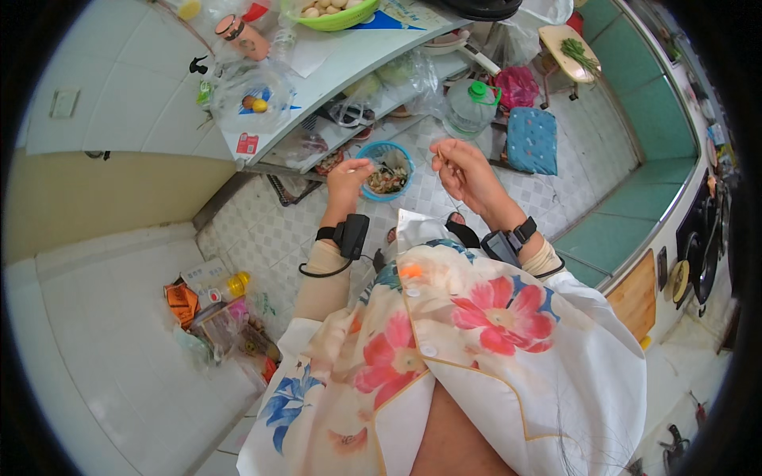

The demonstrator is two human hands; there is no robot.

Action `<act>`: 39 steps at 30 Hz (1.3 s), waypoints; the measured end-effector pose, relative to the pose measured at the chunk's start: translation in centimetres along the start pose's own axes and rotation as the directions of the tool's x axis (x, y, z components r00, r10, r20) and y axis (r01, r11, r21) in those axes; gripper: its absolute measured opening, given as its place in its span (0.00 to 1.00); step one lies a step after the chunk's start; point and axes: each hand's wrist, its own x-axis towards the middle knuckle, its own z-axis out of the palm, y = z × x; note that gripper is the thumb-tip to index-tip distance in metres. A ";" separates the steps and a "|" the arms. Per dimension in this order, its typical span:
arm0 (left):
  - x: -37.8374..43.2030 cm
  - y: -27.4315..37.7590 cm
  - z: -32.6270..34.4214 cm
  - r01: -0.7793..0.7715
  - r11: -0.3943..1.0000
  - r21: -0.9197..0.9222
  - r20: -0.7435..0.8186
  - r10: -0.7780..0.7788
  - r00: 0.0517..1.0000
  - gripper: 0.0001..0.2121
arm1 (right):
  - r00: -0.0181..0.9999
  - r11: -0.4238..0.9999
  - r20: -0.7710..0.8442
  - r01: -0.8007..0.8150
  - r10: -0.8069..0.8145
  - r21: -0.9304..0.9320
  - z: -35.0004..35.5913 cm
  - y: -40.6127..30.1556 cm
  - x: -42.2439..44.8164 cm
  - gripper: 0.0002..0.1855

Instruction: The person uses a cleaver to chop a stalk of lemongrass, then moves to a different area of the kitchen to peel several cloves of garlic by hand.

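My left hand (347,183) is raised just left of a blue plastic basket (409,156), its thumb and fingertips pinched together over the basket's rim. Something small and pale may be between them, too small to name. Food scraps (387,180) lie inside the basket, which stands on the tiled floor. My right hand (464,172) is to the right of the basket, fingers curled, with a small thin brownish thing pinched between thumb and forefinger. Both wrists carry black strapped devices.
A shelved table (333,71) ahead bears a green basket of eggs (330,16) and plastic bags. Right of it stand a large water bottle (470,110), a stool with a blue cushion (531,141) and a stool with green stalks (574,52). Packages (220,309) lie at left; a counter edges the right.
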 end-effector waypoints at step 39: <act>-5.7 4.4 4.9 0.087 0.791 -0.605 0.278 0.108 0.955 0.19 | 0.938 0.457 0.157 0.291 -0.310 -0.840 2.8 2.9 1.8 0.11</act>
